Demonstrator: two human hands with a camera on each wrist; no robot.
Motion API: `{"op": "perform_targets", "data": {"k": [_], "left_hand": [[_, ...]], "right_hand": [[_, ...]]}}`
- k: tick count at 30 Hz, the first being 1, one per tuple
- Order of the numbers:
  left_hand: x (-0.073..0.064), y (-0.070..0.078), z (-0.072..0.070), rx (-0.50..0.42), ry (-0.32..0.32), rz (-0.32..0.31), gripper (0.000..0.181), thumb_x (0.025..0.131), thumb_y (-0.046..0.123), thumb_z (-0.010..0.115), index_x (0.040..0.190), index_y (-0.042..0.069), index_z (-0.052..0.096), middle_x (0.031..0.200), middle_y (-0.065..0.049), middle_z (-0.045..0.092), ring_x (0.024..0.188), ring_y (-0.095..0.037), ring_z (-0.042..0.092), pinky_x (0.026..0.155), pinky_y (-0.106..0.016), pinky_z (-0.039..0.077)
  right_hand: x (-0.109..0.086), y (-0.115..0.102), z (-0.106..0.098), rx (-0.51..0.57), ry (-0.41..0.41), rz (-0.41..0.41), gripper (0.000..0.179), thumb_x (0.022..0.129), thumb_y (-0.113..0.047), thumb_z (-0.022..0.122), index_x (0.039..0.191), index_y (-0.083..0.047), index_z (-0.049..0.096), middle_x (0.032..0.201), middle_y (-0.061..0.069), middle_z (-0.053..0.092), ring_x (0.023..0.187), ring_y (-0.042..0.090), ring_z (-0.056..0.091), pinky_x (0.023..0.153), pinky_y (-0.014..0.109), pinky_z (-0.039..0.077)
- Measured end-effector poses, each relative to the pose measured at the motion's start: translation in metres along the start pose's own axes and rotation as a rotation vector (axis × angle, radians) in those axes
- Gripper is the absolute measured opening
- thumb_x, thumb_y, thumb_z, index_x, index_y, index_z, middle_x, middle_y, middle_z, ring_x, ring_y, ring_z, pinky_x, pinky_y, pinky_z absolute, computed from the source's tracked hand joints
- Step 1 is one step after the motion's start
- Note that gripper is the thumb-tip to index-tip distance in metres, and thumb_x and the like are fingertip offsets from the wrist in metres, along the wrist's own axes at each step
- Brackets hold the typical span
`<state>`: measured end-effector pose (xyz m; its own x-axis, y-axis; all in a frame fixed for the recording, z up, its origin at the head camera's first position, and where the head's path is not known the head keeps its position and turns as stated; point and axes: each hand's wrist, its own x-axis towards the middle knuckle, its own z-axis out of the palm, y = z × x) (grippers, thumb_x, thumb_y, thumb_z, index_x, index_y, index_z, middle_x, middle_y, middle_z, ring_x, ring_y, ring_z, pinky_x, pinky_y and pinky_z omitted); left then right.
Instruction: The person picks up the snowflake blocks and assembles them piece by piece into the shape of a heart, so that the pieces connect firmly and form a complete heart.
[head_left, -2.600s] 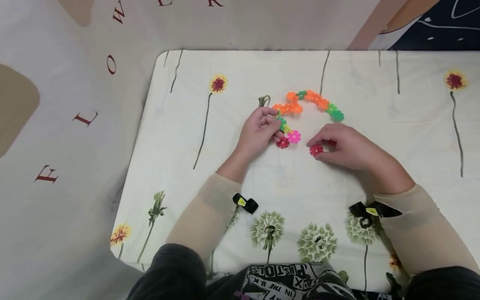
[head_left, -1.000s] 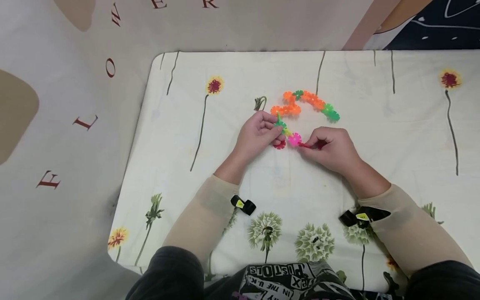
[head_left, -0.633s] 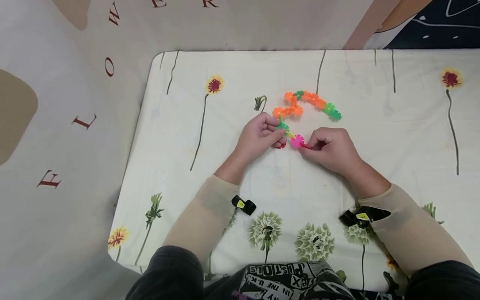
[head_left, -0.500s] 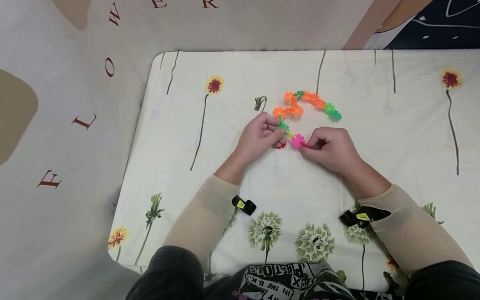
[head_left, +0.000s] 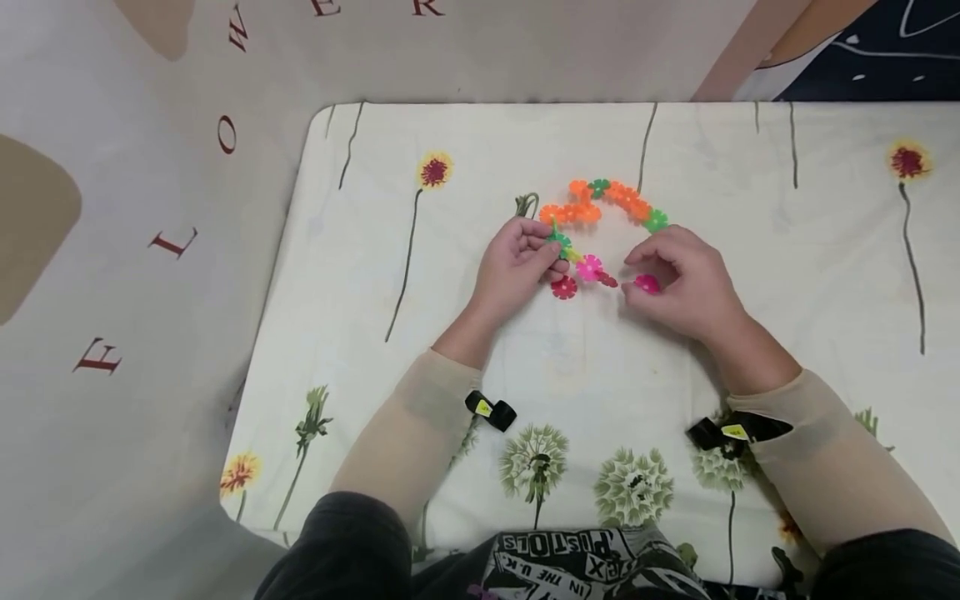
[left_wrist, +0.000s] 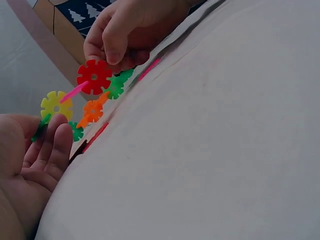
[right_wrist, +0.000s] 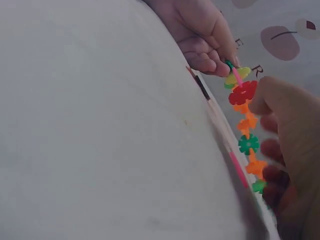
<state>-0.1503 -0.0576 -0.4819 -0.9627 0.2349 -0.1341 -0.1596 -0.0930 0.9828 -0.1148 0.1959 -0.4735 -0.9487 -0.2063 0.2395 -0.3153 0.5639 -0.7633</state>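
Note:
My left hand (head_left: 517,254) pinches a green snowflake-shaped plastic disc (head_left: 559,245) between thumb and fingers. Slotted on from it are a yellow disc (left_wrist: 56,105), a pink disc (head_left: 588,267) and a red disc (head_left: 607,280) at the near end, held above the table. My right hand (head_left: 686,279) is just right of that red disc, fingers loosely bent and apart from it in the head view. Beside its fingers a loose pink disc (head_left: 647,284) lies on the cloth. Another loose red disc (head_left: 564,287) lies below my left fingertips.
An arched chain of orange and green discs (head_left: 626,196) lies behind both hands; my right fingers hide its right end. The table wears a white cloth (head_left: 585,358) printed with flowers. A printed curtain (head_left: 525,58) hangs along the far edge.
My right hand pinched the red disc against the pink one a second ago; now it has let go and moved slightly right and back. The red disc stays on the chain.

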Motion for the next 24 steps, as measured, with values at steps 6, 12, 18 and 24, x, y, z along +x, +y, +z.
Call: {"op": "perform_targets", "data": {"k": [6,12,18,24], "left_hand": [[-0.001,0.001,0.001,-0.011,0.028,-0.006,0.018,0.106,0.004,0.066,0.122,0.002,0.057,0.100,-0.015,0.066,0.085,-0.026,0.075,0.081,-0.034,0.064],[0.000,-0.001,0.000,-0.032,0.009,0.021,0.016,0.106,0.001,0.065,0.120,0.002,0.057,0.097,-0.015,0.066,0.082,-0.024,0.075,0.078,-0.033,0.064],[0.000,-0.002,0.000,-0.016,-0.004,0.031,0.014,0.106,0.002,0.064,0.119,0.002,0.057,0.096,-0.015,0.066,0.082,-0.024,0.075,0.078,-0.034,0.064],[0.000,-0.002,0.002,-0.025,-0.007,0.015,0.015,0.106,0.002,0.065,0.120,0.003,0.058,0.098,-0.015,0.066,0.083,-0.025,0.075,0.079,-0.034,0.064]], "right_hand": [[0.002,-0.011,-0.012,-0.262,-0.181,0.300,0.018,0.090,-0.025,0.073,0.102,-0.012,0.072,0.082,0.006,0.063,0.075,0.024,0.056,0.071,0.041,0.044],[0.006,-0.019,-0.020,-0.280,-0.362,0.377,0.031,0.086,-0.025,0.080,0.110,-0.010,0.068,0.097,0.010,0.064,0.086,0.028,0.057,0.075,0.045,0.046],[0.005,-0.016,-0.020,-0.215,-0.368,0.389,0.028,0.086,-0.019,0.083,0.108,-0.008,0.069,0.098,0.010,0.064,0.088,0.029,0.055,0.079,0.044,0.045],[0.001,-0.011,-0.023,-0.110,-0.322,0.351,0.021,0.090,-0.017,0.085,0.102,-0.012,0.069,0.095,0.007,0.066,0.084,0.026,0.055,0.073,0.033,0.045]]}}
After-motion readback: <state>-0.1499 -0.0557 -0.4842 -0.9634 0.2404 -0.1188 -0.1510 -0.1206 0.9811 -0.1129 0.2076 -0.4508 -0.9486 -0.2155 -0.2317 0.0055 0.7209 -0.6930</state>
